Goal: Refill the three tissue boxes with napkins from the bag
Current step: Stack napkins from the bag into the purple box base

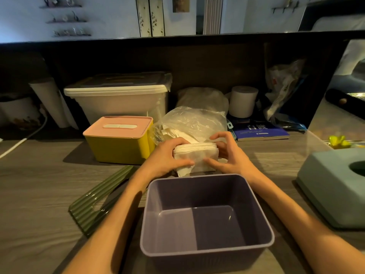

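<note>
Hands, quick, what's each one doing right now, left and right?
Left hand: fingers curled round the left end of the napkin stack, holding it.
Right hand: fingers and thumb curled round the stack's right end, holding it too.

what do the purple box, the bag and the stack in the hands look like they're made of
Purple box: looks like moulded plastic, smooth with a soft sheen and a rolled rim. Bag: thin clear plastic film, crinkled and glossy. Napkin stack: white soft paper, matte, with layered edges showing.
</note>
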Demonstrator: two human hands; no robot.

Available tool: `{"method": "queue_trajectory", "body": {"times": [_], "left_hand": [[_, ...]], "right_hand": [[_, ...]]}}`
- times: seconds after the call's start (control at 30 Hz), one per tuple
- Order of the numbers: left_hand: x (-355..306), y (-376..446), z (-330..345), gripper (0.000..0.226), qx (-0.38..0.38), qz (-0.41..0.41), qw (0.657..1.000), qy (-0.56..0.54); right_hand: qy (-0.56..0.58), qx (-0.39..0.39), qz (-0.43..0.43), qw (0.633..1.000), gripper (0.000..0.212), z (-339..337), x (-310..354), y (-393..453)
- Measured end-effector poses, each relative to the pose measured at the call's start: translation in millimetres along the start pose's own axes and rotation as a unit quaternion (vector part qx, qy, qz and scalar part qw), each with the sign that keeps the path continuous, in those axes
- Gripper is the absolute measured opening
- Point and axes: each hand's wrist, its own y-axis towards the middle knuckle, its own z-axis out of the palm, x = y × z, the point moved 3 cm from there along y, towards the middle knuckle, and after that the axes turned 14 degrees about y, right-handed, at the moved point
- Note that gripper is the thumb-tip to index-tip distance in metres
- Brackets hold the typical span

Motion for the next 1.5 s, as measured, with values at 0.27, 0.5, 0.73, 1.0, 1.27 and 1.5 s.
{"method": "queue_trajectory", "body": {"times": [0.27, 0.5, 0.73, 1.0, 1.27, 1.5], "left_hand": [[-31, -7, -27, 0.043, -0.023, 0.025, 0.999, 0.005], [-76, -35, -71, 0.041, -0.07, -0.04, 0.992, -0.098], [-92, -75, -84, 0.033, -0.045, -0.093, 0.971, -0.217], [-90, -121, -96, 0.044, -0.052, -0.108, 0.978, -0.169], [-58, -147, -52, 0.033, -0.052, -0.135, 0.979, -0.142], [-52, -153, -21, 0.031, -0.073, -0.097, 0.973, -0.198]], "right_hand": [[0.014, -0.016, 0.035, 0.999, 0.052, -8, 29, -2], [0.181, -0.049, 0.043, 0.981, 0.042, -1, 114, 1], [0.295, 0.0, 0.261, 0.919, 0.042, 30, 137, -31], [0.219, -0.003, 0.279, 0.935, 0.035, 46, 152, -70], [0.168, 0.025, 0.405, 0.899, 0.03, 63, 144, -89], [0.05, 0.07, 0.494, 0.865, 0.032, 75, 125, -86]]}}
